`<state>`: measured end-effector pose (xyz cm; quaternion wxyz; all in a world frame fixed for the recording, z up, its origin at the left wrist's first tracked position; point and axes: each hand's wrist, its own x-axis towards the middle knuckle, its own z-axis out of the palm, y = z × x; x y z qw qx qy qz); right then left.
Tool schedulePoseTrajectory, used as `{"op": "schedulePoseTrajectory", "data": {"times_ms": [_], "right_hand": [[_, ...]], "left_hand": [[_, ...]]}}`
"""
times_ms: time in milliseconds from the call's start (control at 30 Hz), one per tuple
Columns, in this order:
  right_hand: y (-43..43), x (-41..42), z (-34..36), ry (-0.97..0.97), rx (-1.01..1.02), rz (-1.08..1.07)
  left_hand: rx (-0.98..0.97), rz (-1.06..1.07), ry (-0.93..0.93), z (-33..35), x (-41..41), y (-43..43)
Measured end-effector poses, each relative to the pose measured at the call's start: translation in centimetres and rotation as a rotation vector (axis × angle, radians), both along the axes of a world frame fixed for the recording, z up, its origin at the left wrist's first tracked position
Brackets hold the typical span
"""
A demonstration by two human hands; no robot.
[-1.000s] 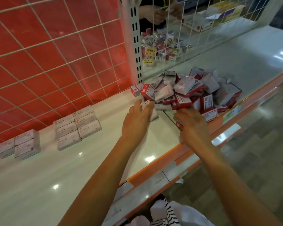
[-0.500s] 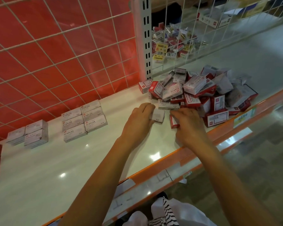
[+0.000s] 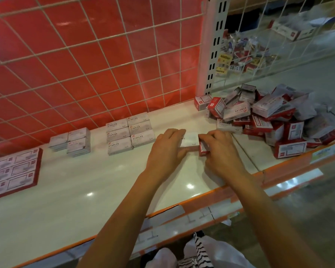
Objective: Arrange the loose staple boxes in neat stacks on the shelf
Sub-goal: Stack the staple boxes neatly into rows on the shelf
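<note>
white box is being gripped by the left hand. the right hand is pinching a red box beside it.

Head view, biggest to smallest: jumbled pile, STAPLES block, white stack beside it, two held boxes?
1. jumbled pile
2. STAPLES block
3. white stack
4. red box (right hand), white box (left hand): partly hidden, unranked.
</note>
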<state>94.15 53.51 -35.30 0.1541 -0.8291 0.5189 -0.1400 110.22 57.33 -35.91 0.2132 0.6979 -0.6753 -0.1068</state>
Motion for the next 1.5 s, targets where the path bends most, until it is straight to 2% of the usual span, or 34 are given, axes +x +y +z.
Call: {"op": "schedulePoseTrajectory", "data": {"times_ms": [300, 600, 833, 1000, 1133, 1267, 1500], "right_hand": [[0.7, 3.3, 0.3, -0.172, 0.079, 0.066], [2.2, 6.2, 1.4, -0.365, 0.139, 0.123], [3.0, 8.4, 1.9, -0.442, 0.163, 0.176], [3.6, 9.6, 2.8, -0.557, 0.324, 0.241], [4.0, 10.6, 2.6, -0.669, 0.443, 0.203], [4.0, 11.1, 2.3, -0.699, 0.598, 0.096], [3.9, 11.1, 2.5, -0.671, 0.696, 0.064]], "left_hand": [[-0.070, 0.164, 0.138, 0.9, 4.6, 3.7], [0.009, 0.292, 0.176, 1.3, 7.8, 7.5], [0.035, 0.371, 0.210, 1.0, 9.3, 9.2], [0.024, 0.346, 0.239, 1.2, 9.8, 9.7], [0.018, 0.335, 0.255, 1.2, 10.1, 10.0], [0.016, 0.334, 0.263, 1.2, 10.6, 10.3], [0.010, 0.333, 0.281, 1.0, 10.9, 10.5]]}}
